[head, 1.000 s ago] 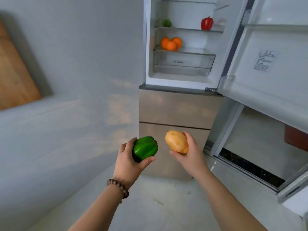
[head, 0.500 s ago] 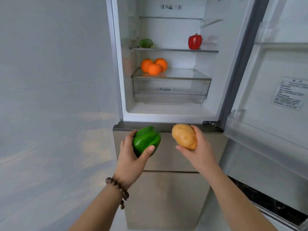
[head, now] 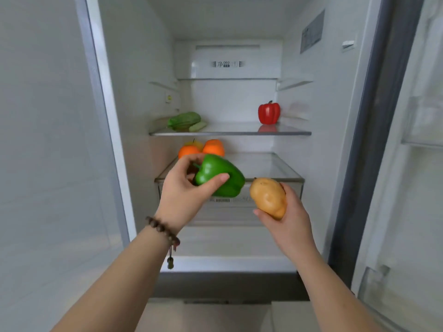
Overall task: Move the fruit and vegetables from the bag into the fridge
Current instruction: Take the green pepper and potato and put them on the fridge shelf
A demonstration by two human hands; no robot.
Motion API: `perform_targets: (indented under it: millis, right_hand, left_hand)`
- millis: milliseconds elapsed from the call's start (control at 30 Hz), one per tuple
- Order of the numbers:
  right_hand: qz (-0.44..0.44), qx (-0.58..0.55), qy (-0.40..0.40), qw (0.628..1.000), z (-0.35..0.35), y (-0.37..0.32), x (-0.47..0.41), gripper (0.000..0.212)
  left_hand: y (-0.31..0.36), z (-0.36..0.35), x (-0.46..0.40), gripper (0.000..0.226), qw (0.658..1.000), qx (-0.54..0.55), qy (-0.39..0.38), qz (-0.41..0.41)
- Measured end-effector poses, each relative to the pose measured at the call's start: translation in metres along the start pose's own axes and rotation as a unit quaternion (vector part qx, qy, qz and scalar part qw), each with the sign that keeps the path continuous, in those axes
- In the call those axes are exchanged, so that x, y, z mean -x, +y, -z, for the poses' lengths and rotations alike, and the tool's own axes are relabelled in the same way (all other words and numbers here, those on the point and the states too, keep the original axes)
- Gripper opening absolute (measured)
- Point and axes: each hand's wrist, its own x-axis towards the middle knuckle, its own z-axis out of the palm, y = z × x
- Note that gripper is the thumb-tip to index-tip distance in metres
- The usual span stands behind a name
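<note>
My left hand (head: pixel 182 195) grips a green bell pepper (head: pixel 223 178) in front of the open fridge (head: pixel 134 92), level with the glass cover above the crisper drawer (head: pixel 275 178). Beside it, to the right and slightly lower, my right hand (head: pixel 287 219) holds a tan potato (head: pixel 268 197). Inside, a red bell pepper (head: pixel 269 113) stands at the right of the glass shelf (head: pixel 230 133). Green vegetables (head: pixel 184 121) lie at that shelf's left. Oranges (head: pixel 213 147) sit on the level below, partly hidden behind my left hand. The bag is out of sight.
The fridge door (head: pixel 412 164) stands open at the right with its door bins showing. A pale wall (head: pixel 43 140) runs along the left. The middle of the glass shelf between the green vegetables and the red pepper is bare.
The view has closed in on the fridge and tilted up. Both hands have risen with the pepper and potato, from in front of the lower drawers to the open compartment.
</note>
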Motion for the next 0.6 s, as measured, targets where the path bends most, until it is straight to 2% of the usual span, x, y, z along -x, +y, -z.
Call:
perform_targets:
  millis: [133, 233, 300, 433, 500, 600]
  right_hand:
    - [-0.006, -0.001, 0.005, 1.0, -0.005, 0.002, -0.028, 0.085]
    - [-0.02, 0.001, 0.026, 0.999, -0.005, 0.005, -0.044, 0.085]
    - [-0.028, 0.0, 0.049, 0.998, -0.005, 0.008, -0.052, 0.085]
    - [-0.031, -0.01, 0.074, 0.997, -0.008, 0.013, -0.06, 0.082]
    - [-0.032, -0.01, 0.088, 0.996, -0.01, 0.015, -0.063, 0.083]
    - [-0.031, 0.01, 0.102, 0.994, -0.012, 0.02, -0.066, 0.087]
  left_hand:
    - [0.013, -0.02, -0.084, 0.054, 0.998, 0.05, -0.015, -0.021]
    - [0.018, -0.042, -0.151, 0.072, 0.998, 0.012, -0.045, -0.036]
    - [0.019, -0.06, -0.192, 0.079, 0.997, -0.029, -0.072, -0.011]
    - [0.007, -0.099, -0.264, 0.079, 0.98, -0.138, -0.144, 0.009]
    - [-0.003, -0.117, -0.291, 0.089, 0.972, -0.125, -0.194, 0.04]
    - [-0.019, -0.142, -0.32, 0.109, 0.969, -0.096, -0.216, 0.069]
